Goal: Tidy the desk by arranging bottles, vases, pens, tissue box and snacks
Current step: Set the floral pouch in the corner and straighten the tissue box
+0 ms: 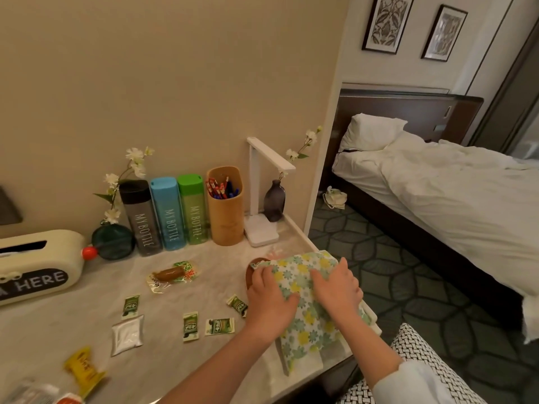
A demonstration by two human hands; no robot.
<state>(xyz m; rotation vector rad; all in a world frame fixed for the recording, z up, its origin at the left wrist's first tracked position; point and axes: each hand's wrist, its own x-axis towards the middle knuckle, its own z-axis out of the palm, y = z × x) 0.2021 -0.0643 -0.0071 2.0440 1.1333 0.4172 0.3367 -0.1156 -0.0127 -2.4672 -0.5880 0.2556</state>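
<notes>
While the left grip [269, 298] and right grip [335, 287] press flat on the flowery cloth [294, 275], fingers spread and clutching nothing, I'd guess they're smoothing it over the brown dish [250, 279] at the desk [163, 360] edge. Snack packets [219, 326] lie loose nearby. The bottles [167, 214] read "MY BOTTLE", and the tissue box [38, 258] says "HERE".

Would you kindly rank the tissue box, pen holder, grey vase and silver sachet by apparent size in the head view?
1. tissue box, partly cut off
2. pen holder
3. silver sachet and grey vase: close; sachet lies nearer, so unsure
</notes>
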